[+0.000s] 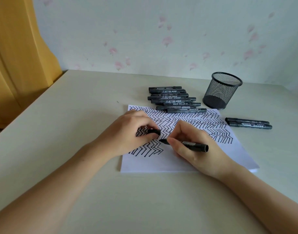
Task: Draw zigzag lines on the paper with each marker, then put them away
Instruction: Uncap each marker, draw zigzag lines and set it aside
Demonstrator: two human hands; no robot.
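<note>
Black marker (188,144) being gripped in right hand (193,146), tip touching paper (161,162); left hand (128,134) pinching its cap (154,132).

Pale floral wall (161,39), yellow curtain (18,56), beige desk (69,115).

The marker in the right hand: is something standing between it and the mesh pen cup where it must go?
Nothing visible blocks it. The marker in the right hand is uncapped; the left hand holds its cap. The way to the mesh pen cup crosses flat paper; the marker pile lies left of the cup, two markers right.
</note>
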